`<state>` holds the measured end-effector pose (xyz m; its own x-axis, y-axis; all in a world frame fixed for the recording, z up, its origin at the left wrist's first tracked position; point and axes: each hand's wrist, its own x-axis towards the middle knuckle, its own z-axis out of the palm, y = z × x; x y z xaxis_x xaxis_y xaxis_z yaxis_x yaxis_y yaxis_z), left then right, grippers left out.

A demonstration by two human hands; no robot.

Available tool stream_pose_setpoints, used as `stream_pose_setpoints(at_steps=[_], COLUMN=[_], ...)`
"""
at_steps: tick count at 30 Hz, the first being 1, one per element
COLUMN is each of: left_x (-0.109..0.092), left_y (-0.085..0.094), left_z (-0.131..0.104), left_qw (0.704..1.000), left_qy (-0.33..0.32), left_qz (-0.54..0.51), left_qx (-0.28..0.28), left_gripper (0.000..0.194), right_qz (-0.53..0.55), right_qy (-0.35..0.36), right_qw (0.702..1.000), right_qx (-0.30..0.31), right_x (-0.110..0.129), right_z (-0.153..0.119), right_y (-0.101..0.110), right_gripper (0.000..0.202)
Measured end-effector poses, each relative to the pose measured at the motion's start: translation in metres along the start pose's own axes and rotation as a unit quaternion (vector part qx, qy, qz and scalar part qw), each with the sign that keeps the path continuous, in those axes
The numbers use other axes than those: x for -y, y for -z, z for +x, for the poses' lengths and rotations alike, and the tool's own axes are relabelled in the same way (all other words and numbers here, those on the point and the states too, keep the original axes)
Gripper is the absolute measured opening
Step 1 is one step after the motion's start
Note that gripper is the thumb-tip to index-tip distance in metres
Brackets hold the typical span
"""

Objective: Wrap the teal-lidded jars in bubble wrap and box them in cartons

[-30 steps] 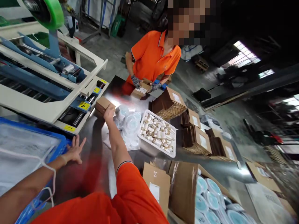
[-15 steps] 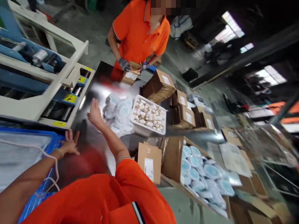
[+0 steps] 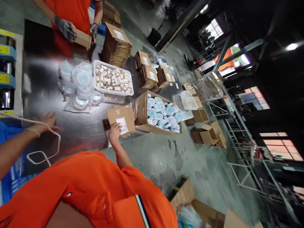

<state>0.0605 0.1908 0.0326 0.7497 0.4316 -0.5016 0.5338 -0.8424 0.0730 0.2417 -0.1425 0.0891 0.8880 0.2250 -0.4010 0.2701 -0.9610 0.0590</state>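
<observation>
My left hand [image 3: 47, 123] lies low over the metal table, fingers stretched out, slightly blurred and holding nothing. A white cord [image 3: 57, 134] runs across in front of that wrist. Near the table's front edge, my right hand [image 3: 115, 132] is at the lower left corner of a flat brown cardboard carton [image 3: 123, 114] with a white label. Its fingers are bent over the label; the thumb's grip is partly hidden. Beyond the hands lie clear bags of round, light-blue-faced pieces [image 3: 82, 79]. Beside them stands a white basket [image 3: 131, 91] of small white and gold cylindrical parts.
An open cardboard box [image 3: 140, 110] of round, blue-faced pieces stands right of the carton. Stacks of flat cartons [image 3: 116, 47] line the far side. Across the table, a co-worker's gloved hands [image 3: 65, 28] hold a small carton [image 3: 82, 38]. A roller conveyor [image 3: 7, 79] adjoins the left.
My right hand has moved from beside the bagged pieces to the labelled carton. My left hand has stayed near the table's left side. The view has swung right.
</observation>
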Motion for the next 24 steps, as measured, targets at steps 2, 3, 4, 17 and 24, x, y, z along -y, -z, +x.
stream_pose_setpoints(at_steps=[2,3,4,17,24], left_x=[-0.034,-0.052,-0.067,-0.007,-0.003], left_y=[0.016,0.024,0.032,0.037,0.012], left_z=[-0.009,-0.017,-0.025,-0.081,-0.066], left_qw=[0.998,0.994,0.987,0.989,0.945], left_qy=[-0.049,-0.081,-0.116,0.016,-0.011], left_qz=[-0.011,-0.018,-0.024,-0.139,-0.325], left_qx=[-0.038,-0.069,-0.107,-0.051,-0.027], left_gripper=[0.091,0.089,0.089,0.05,0.06], right_qz=[0.001,0.001,0.0,-0.096,-0.091], right_qy=[0.026,0.041,0.061,0.511,0.579], right_qw=[0.999,0.999,0.997,0.85,0.807], right_qx=[-0.018,-0.029,-0.042,-0.081,-0.08], right_x=[0.004,0.004,0.003,0.12,0.125], right_z=[-0.013,-0.019,-0.025,0.016,0.039], right_y=[0.0,0.004,0.01,0.06,0.031], right_gripper=[0.068,0.067,0.066,0.032,0.05])
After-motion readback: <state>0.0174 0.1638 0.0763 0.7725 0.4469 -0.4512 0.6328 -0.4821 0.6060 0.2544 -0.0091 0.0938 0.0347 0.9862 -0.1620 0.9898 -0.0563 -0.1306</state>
